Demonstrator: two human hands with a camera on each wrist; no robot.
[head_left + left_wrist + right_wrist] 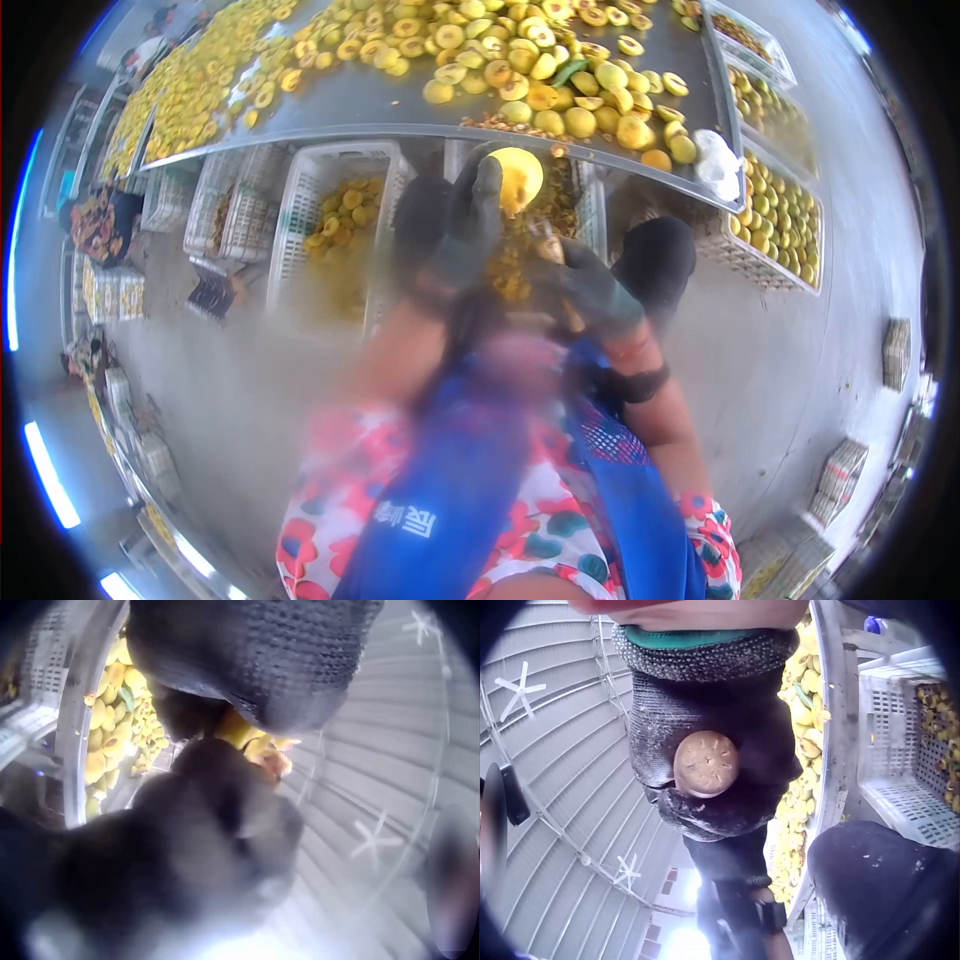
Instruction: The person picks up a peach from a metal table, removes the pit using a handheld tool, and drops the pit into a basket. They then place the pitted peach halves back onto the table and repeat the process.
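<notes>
In the head view my left hand [468, 220], in a dark glove, grips a yellow peach [520, 180] at the near edge of the metal table. The left wrist view shows only a bit of torn peach flesh [268, 759] between dark gloved fingers. My right hand [592, 288], also gloved, curls round a tool [546, 243] just below and right of the peach. The round brown butt of its handle [706, 763] pokes out of the fist in the right wrist view; I cannot tell its working end.
Halved peaches [500, 50] cover much of the metal table [400, 115]. Crates of fruit stand below its edge, one crate [290, 240] to the left and another crate [745, 245] of whole peaches to the right. A white crumpled bag [716, 163] lies at the table's corner.
</notes>
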